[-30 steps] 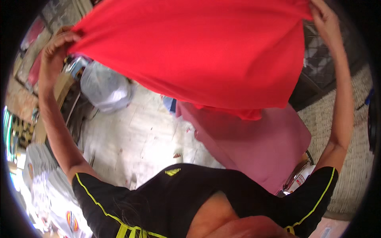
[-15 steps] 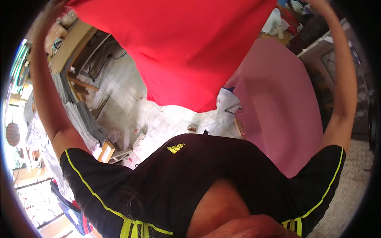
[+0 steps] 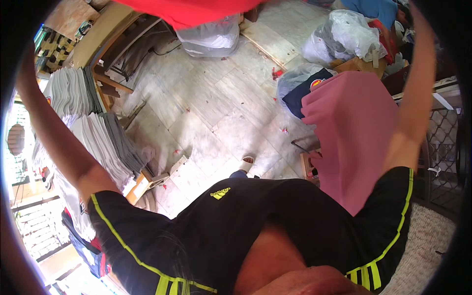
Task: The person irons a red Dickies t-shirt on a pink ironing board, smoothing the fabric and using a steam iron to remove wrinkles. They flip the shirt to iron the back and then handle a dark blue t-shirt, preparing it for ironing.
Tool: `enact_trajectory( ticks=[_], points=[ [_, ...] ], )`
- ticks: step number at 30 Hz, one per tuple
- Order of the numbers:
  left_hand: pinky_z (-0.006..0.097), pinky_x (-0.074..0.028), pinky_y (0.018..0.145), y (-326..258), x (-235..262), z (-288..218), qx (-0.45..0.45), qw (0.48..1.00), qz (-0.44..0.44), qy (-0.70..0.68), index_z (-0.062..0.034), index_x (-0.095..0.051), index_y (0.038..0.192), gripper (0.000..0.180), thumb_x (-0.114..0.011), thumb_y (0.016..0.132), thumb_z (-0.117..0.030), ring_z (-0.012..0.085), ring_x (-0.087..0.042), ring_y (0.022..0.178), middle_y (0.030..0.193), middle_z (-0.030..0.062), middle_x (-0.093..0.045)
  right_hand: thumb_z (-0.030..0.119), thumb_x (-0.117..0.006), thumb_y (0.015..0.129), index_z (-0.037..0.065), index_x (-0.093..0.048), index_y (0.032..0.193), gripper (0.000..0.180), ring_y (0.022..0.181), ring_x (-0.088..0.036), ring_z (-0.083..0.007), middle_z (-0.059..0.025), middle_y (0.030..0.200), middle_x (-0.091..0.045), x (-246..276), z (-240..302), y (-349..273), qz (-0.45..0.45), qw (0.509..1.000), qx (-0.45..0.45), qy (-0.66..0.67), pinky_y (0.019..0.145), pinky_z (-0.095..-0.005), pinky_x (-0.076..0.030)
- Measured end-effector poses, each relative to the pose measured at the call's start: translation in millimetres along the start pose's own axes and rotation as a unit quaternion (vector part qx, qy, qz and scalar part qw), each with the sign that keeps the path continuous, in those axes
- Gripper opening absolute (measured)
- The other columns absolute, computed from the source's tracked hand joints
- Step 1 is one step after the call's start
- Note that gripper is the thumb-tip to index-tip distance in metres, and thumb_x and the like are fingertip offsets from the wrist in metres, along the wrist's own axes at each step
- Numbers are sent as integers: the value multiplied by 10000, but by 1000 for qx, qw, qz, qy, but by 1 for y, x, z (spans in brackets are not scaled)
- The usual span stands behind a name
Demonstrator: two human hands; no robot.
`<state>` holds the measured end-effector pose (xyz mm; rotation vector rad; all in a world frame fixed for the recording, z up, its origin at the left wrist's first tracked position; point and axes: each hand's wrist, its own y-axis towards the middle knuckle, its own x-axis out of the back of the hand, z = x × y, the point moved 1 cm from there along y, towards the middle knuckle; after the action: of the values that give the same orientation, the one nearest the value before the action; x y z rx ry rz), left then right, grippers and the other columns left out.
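Both my arms reach up and outward past the picture's rim. My left forearm runs up the left side and my right forearm up the right side; neither hand shows. Along the top edge lies part of a red cloth [image 3: 196, 11], most of it beyond the picture. Whether my hands grip it is hidden. A dusty pink cloth [image 3: 351, 128] hangs over something to the right, inside of my right arm. Beside my left forearm stand stacks of folded white and grey cloth [image 3: 98, 137].
Pale floor tiles [image 3: 211, 108] with small red scraps stretch ahead. A whitish plastic bag [image 3: 209, 39] stands at the far side. White bags [image 3: 344, 39] and a dark blue folded garment [image 3: 305, 91] sit at far right. A wooden table [image 3: 105, 29] lines the left; a person in blue [image 3: 376, 10] is at top right.
The red cloth has risen away from me, almost out of the picture, uncovering the floor and bags. Both hands, partly seen at the top before, have left view.
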<state>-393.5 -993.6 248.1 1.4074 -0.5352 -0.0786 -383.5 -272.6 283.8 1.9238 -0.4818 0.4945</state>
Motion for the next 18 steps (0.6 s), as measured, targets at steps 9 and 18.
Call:
enact_trajectory(
  ticks=[9, 18],
  points=[
    [508, -492, 688, -380, 39, -107, 134, 704, 683, -141, -8, -697, 873, 250, -507, 769, -131, 466, -626, 783, 824, 288, -616, 76, -557, 734, 18, -695, 789, 160, 782, -676, -381, -226, 795, -672, -1, 277, -375, 551, 710, -212, 384, 701, -467, -520],
    [426, -477, 623, -262, 1, -119, 84, 730, 652, -188, 26, -669, 804, 300, -737, 779, -266, 363, -651, 682, 743, 237, -643, 298, -661, 809, -7, -668, 839, 307, 745, -660, -374, -240, 799, -657, 0, 219, -288, 523, 746, -168, 377, 670, -443, -504]
  ],
)
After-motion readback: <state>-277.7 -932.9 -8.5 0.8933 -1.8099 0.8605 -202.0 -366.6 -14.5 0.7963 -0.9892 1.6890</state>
